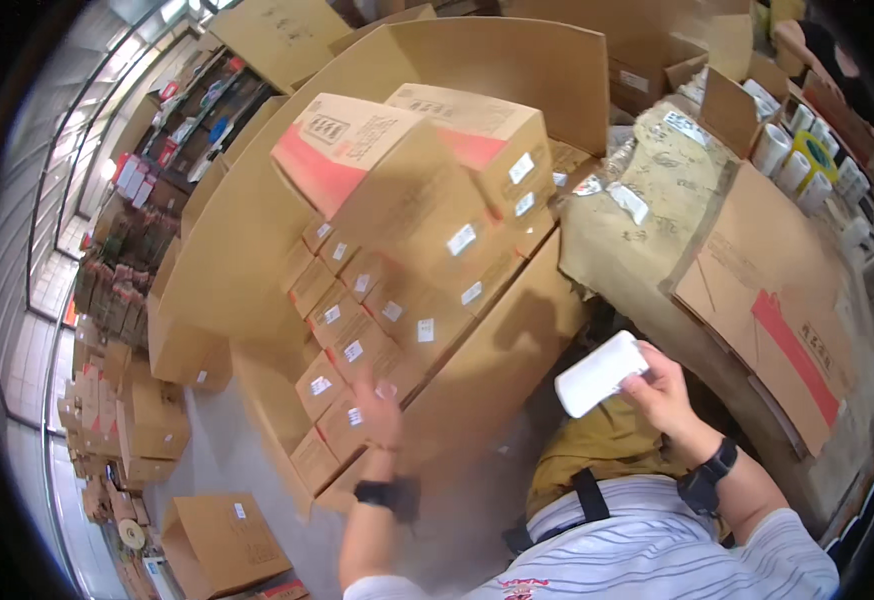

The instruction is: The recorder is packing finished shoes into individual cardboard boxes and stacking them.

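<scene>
My right hand (662, 388) grips a folded white strip of labels (600, 374), with the thumb on top. Smeared by motion, my left hand (379, 412) reaches over small brown boxes (355, 338) packed in rows inside a large open carton (477, 365). A small pale patch shows at its fingertips; whether the fingers hold it I cannot make out. Most of the small boxes carry a white label on the side facing me. Two bigger brown boxes with red bands, a left one (357, 140) and a right one (487, 125), rest on top of the rows.
A worn, paper-covered table (647, 150) stands at the right, with a flattened carton (767, 300) on it. Tape rolls (815, 165) stand in an open box at its far end, near another person (827, 60). Boxes (147, 415) and an open carton (222, 540) lie at the left.
</scene>
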